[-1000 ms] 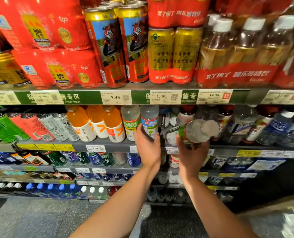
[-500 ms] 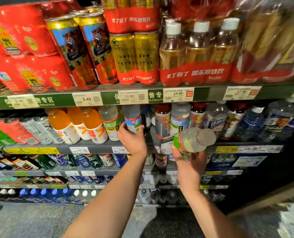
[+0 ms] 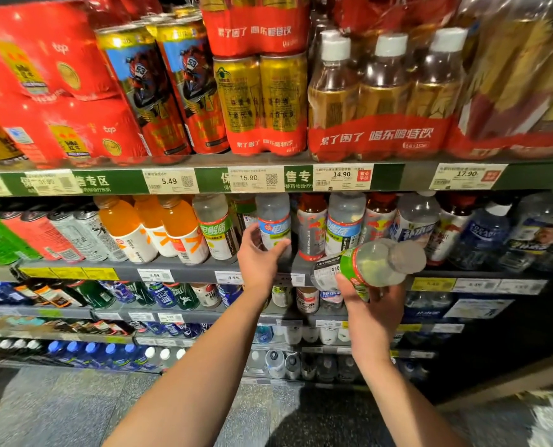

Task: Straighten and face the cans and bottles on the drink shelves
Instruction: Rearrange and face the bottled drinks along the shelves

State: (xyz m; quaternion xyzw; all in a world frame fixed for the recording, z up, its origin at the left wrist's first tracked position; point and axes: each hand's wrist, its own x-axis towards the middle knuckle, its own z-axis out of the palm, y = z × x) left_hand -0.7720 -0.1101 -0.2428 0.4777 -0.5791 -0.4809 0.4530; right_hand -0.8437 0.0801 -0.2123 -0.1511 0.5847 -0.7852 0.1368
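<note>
My right hand [image 3: 367, 309] grips a clear bottle with a green label [image 3: 370, 265], tipped on its side in front of the second shelf, its cap pointing right. My left hand [image 3: 259, 258] curls round the base of an upright clear bottle with a blue label [image 3: 274, 222] standing on that shelf. To its left stands a green-labelled clear bottle [image 3: 215, 225], to its right red-capped bottles [image 3: 312, 227] and another blue-labelled one [image 3: 344, 225].
Orange bottles [image 3: 175, 227] and slim cans [image 3: 59, 233] fill the shelf's left part. Above, tall cans [image 3: 146, 88] and shrink-wrapped packs [image 3: 378, 91] stand over price tags [image 3: 171, 181]. Lower shelves [image 3: 184, 317] hold more bottles. Grey floor [image 3: 59, 411] lies below.
The view has shifted right and upward along the shelves. My left hand stays at the blue-labelled bottle. My right hand keeps the tipped green-labelled bottle, carried slightly to the right.
</note>
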